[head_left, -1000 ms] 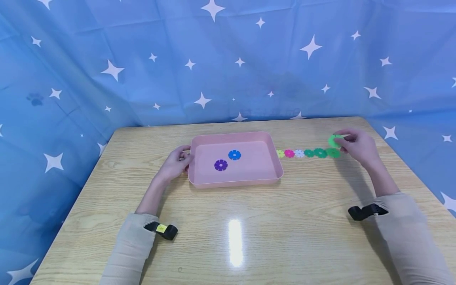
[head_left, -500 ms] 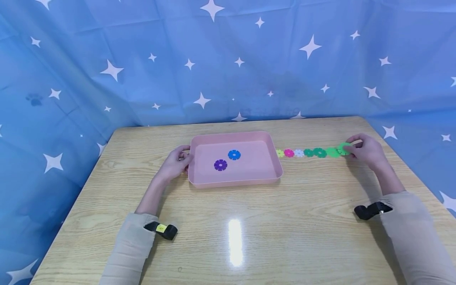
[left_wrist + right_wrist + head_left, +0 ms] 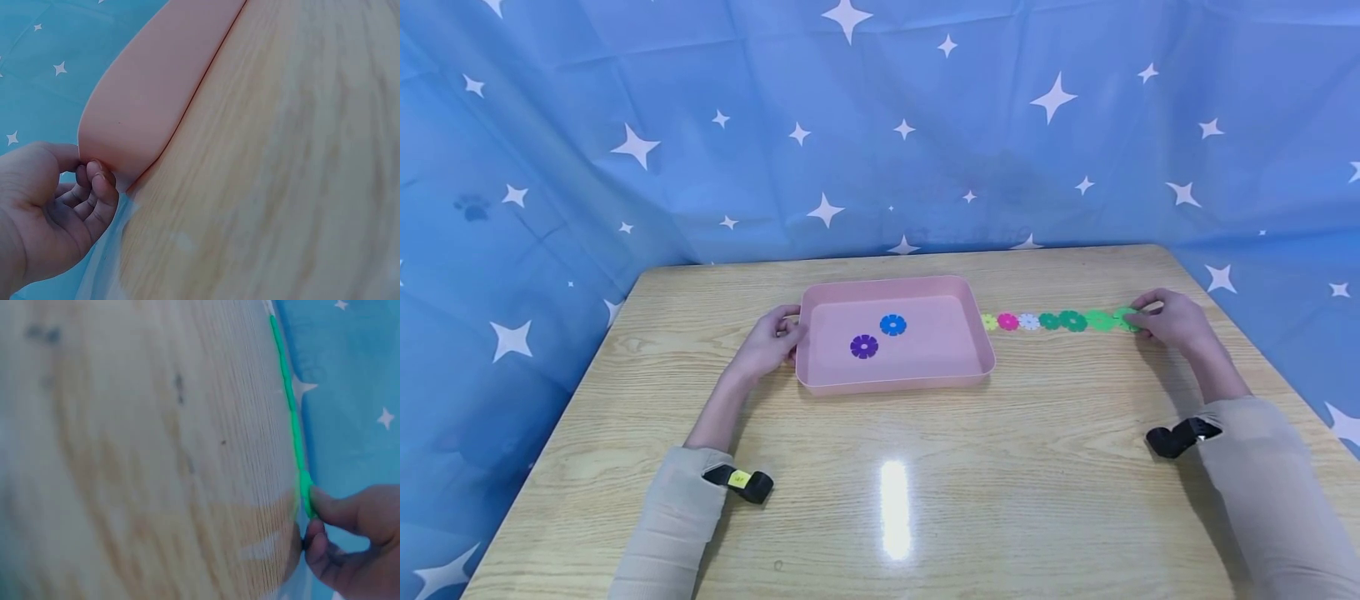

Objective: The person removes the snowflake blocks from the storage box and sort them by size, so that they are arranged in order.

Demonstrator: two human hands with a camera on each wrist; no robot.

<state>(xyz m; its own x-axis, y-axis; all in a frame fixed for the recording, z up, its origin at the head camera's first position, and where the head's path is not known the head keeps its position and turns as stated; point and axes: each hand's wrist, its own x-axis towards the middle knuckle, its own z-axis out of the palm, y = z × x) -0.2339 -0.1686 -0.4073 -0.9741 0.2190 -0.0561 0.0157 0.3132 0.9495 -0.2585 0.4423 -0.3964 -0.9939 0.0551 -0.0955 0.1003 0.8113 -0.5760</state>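
On the left, my left hand [image 3: 767, 343] holds the end wall of a shallow pink tray [image 3: 932, 362], its thumb at the rim and fingers curled against the outside in the left wrist view. Inside the tray lie a blue snowflake disc [image 3: 892, 325] and a purple snowflake disc [image 3: 864, 347]. My right hand [image 3: 1176, 322] pinches a light green snowflake disc [image 3: 1125, 317] between thumb and fingers, low at the right end of a row of discs. That disc meets another light green disc [image 3: 1099, 321]; whether their slots interlock I cannot tell.
Leftward the row runs through dark green discs [image 3: 1072, 321], a white disc [image 3: 1028, 322], a pink disc [image 3: 1008, 322] and a yellow-green disc [image 3: 989, 322] beside the tray. A blue star-patterned curtain [image 3: 760, 183] hangs behind the wooden table [image 3: 1000, 483].
My right hand has carried its light green disc rightward and down, from above the row to the table at the row's right end. The left hand and tray have stayed put.
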